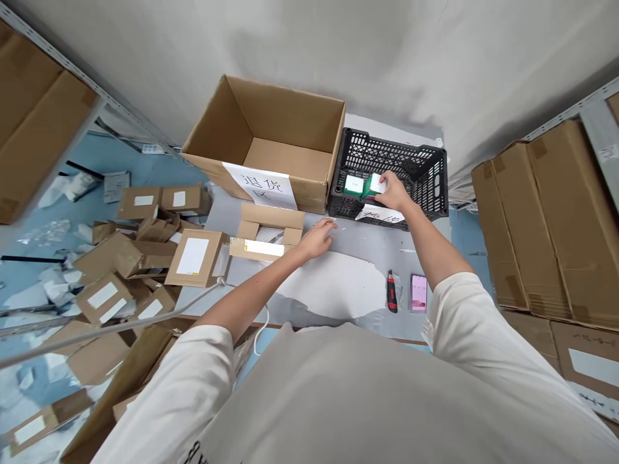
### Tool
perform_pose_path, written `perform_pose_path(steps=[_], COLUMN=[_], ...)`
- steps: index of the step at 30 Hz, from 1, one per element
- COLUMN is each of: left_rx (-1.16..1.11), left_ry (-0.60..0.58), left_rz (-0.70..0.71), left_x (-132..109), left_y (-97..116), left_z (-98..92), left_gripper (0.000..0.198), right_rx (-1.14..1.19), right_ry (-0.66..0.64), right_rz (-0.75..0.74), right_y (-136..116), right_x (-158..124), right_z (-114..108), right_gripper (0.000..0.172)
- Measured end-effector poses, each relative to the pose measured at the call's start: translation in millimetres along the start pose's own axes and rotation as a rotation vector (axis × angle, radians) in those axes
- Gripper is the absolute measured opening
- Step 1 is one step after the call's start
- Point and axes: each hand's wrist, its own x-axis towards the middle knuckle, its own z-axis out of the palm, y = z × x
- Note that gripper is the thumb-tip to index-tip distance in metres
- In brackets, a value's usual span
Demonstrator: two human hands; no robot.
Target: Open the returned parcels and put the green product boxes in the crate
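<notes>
Inside the black plastic crate (425,187), my right hand (394,192) grips a small green and white box (374,185) by its top. A similar green and white box (354,185) stands just left of it in the crate. My left hand (318,238) rests near the table surface with its fingers apart and nothing in them. To its left lies an opened brown carton (271,216) with its flaps up and a white label on its front. The bottom of the held box is hidden by the crate's front wall.
A large open cardboard box (309,183) with a paper sign stands left of the crate. A red and black utility knife (391,293) and a phone (418,293) lie at the table's right. A closed carton (193,256) sits left, a cable (193,299) crossing nearby. Cartons litter the floor.
</notes>
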Motion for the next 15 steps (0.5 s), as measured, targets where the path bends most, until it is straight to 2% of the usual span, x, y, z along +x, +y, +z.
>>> perform_pose_path(steps=[7, 12, 15], left_rx=[-0.026, -0.026, -0.021], left_ry=[-0.032, -0.038, -0.037], left_rz=[-0.012, -0.005, -0.004], left_x=[0.5, 1.1, 0.0], left_y=[-16.6, -17.1, -13.8], left_z=[1.3, 3.3, 3.3], left_gripper=[0.045, 0.045, 0.046], right_rx=[0.093, 0.151, 0.151], right_ry=[-0.15, -0.07, -0.056], right_rz=[0.127, 0.083, 0.077], right_y=[12.8, 13.8, 12.3], right_x=[6.2, 2.0, -3.2], right_z=[30.1, 34.4, 31.0], right_gripper=[0.042, 0.036, 0.043])
